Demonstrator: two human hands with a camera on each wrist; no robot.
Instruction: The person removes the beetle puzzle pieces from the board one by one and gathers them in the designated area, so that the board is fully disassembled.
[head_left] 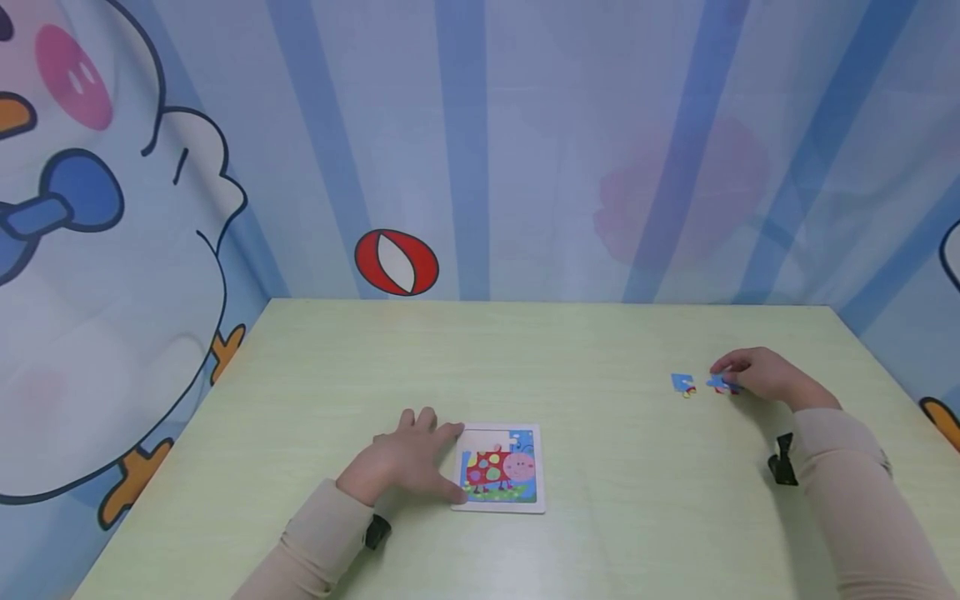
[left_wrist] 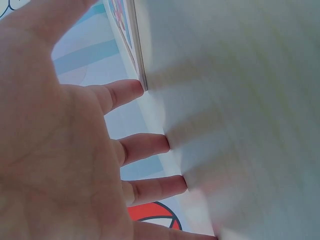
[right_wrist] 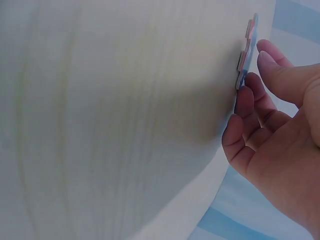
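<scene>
A square puzzle board with a pale frame lies on the table, its picture a red spotted animal with a pink face. White backing shows at the picture's upper left. My left hand spreads along the board's left side, index fingertip at the top corner and thumb at the bottom one. In the left wrist view, the other straight fingers rest their tips on the table. Far to the right, my right hand pinches a blue and red puzzle piece with curled fingers, close over the table.
A second puzzle piece, blue with red and yellow, lies just left of the right hand. The pale wooden table ends at a blue striped cloth backdrop with cartoon figures. A black strap hangs under the right wrist.
</scene>
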